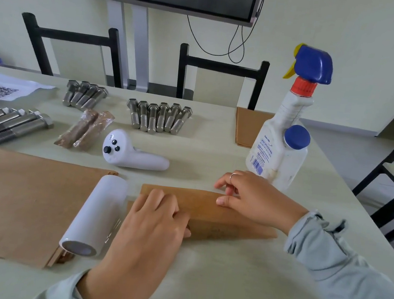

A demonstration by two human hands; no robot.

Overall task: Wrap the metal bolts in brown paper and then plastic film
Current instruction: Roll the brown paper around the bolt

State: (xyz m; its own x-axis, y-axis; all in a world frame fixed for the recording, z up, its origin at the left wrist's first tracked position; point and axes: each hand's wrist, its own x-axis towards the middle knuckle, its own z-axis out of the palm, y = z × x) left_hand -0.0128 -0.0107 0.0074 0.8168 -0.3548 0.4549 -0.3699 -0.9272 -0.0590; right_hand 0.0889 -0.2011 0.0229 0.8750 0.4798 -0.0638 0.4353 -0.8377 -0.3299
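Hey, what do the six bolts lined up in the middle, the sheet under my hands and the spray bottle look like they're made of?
Six bolts: bare metal, likely steel; grey, dully shiny, with cut threads.
Sheet under the hands: brown kraft-type paper; matte, holding a sharp fold.
Spray bottle: plastic, apparently; white, slightly translucent body, glossy blue trigger head and orange collar.

Soft even daylight, faint shadows, wide-angle bending and blur toward edges.

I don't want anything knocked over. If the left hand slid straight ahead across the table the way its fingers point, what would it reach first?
The left hand points up and slightly right over the folded brown paper. Past the paper, the table looks bare; the white controller lies just left of that line, so probably nothing, though depth is uncertain.
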